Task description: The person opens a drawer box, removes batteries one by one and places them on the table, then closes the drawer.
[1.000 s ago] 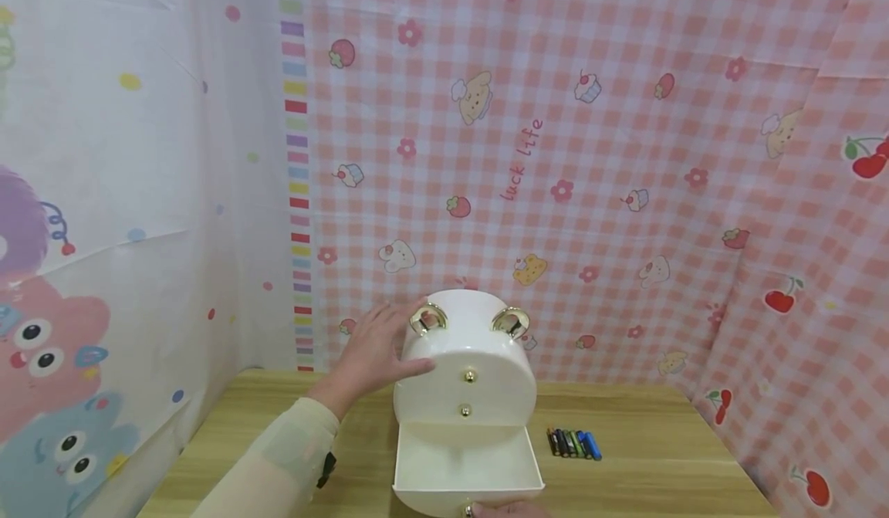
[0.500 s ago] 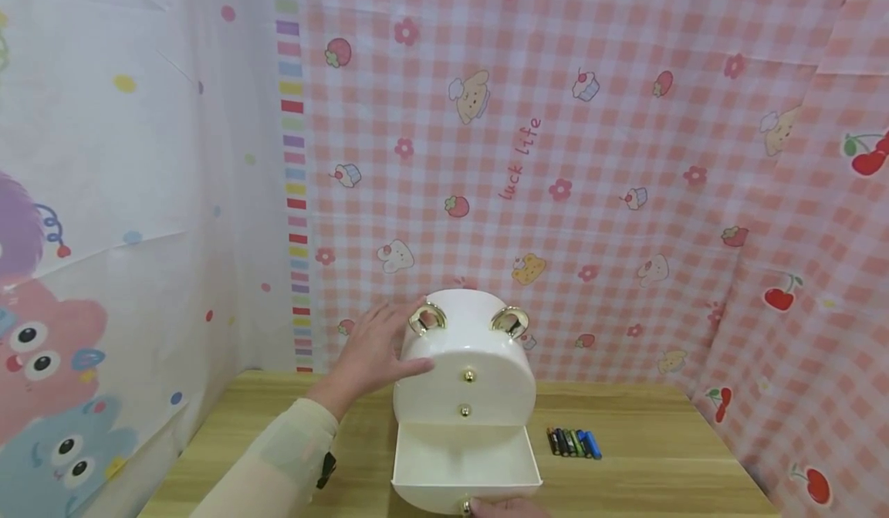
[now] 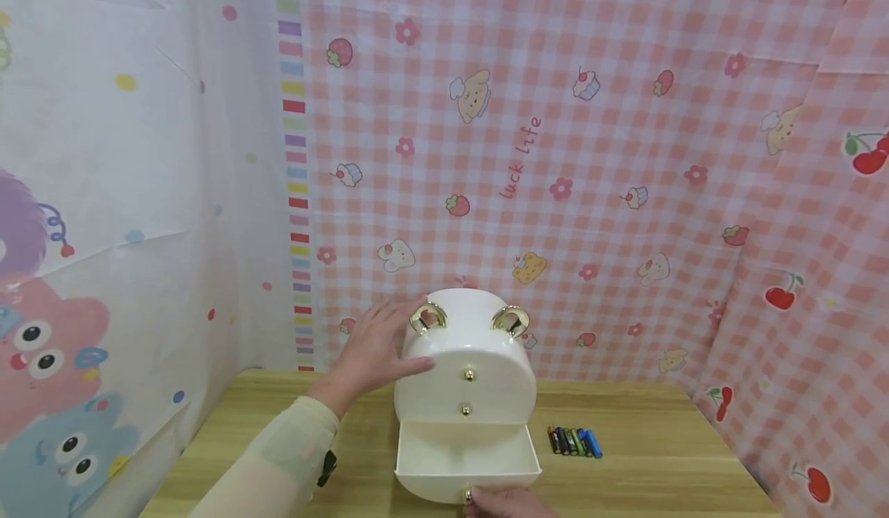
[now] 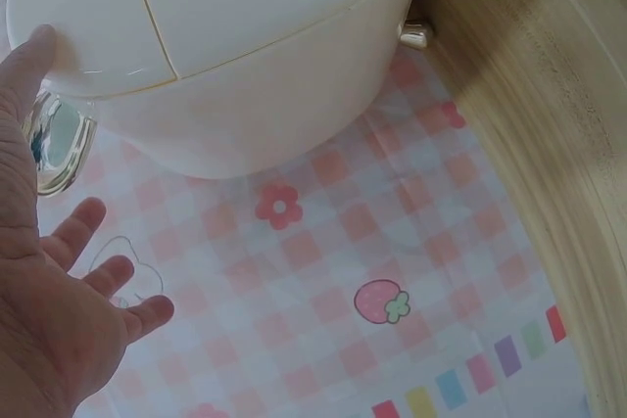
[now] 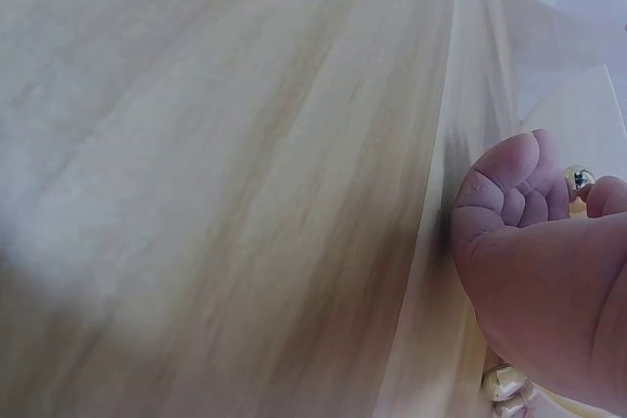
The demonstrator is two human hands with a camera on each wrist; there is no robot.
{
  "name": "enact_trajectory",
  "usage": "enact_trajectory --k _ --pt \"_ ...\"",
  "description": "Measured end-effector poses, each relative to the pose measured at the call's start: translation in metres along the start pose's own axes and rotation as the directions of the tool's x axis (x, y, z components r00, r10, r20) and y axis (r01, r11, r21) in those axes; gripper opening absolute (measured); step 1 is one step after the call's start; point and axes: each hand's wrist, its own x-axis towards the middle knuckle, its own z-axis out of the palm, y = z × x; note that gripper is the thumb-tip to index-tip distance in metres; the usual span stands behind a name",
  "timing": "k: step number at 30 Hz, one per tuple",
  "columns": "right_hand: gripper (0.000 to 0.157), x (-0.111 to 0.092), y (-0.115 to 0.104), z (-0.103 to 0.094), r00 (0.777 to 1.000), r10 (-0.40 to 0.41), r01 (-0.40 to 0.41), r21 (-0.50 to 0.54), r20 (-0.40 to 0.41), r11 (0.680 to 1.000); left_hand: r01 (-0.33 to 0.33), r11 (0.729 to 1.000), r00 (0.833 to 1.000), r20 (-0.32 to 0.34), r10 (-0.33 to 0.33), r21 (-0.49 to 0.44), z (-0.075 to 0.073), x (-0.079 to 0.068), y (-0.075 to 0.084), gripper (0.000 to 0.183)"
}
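Note:
A white rounded storage box [image 3: 500,387] with two gold ear-shaped trims [image 3: 510,320] stands on the table. Its lowest drawer [image 3: 430,487] is pulled out, and the inside looks bare. My left hand [image 3: 375,352] lies against the box's upper left side, thumb extended on the front and fingers spread; the left wrist view shows the left hand [image 4: 59,310] beside the white shell [image 4: 235,115]. At the drawer's front, my right hand [image 3: 510,502] pinches the small gold knob [image 3: 468,495]. In the right wrist view the right hand's [image 5: 539,252] other fingers are curled.
A row of several small batteries [image 3: 574,441] lies to the right of the box on the wood-grain table [image 3: 646,425]. Pink checked cloth [image 3: 604,132] hangs behind and at the right. A white printed cloth [image 3: 139,155] hangs at the left.
The lowest drawer has slid a little inward, toward the box, with my right hand moving along on its knob. My left hand has stayed in place.

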Motion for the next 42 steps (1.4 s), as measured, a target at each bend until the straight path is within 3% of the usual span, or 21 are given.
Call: enact_trajectory --k 11,20,32,42 --pt "0.041 0.008 -0.005 0.002 0.998 0.068 -0.069 0.067 0.011 0.995 -0.004 1.0 1.0 0.002 0.004 -0.003 0.001 0.0 -0.001 0.1" --pt "0.038 0.014 -0.006 -0.003 0.996 0.065 -0.075 0.163 0.064 0.984 -0.007 1.0 1.0 0.004 0.007 0.011 0.0 -0.001 -0.001 0.101" --pt "0.041 0.025 -0.01 -0.005 0.997 0.005 -0.015 0.13 0.074 0.991 -0.018 1.0 1.0 0.0 0.018 0.016 -0.001 -0.002 0.0 0.102" --pt "0.039 0.029 -0.014 -0.002 0.999 0.029 -0.034 0.123 0.038 0.992 -0.014 1.0 1.0 0.0 0.014 0.014 0.0 -0.001 0.0 0.101"
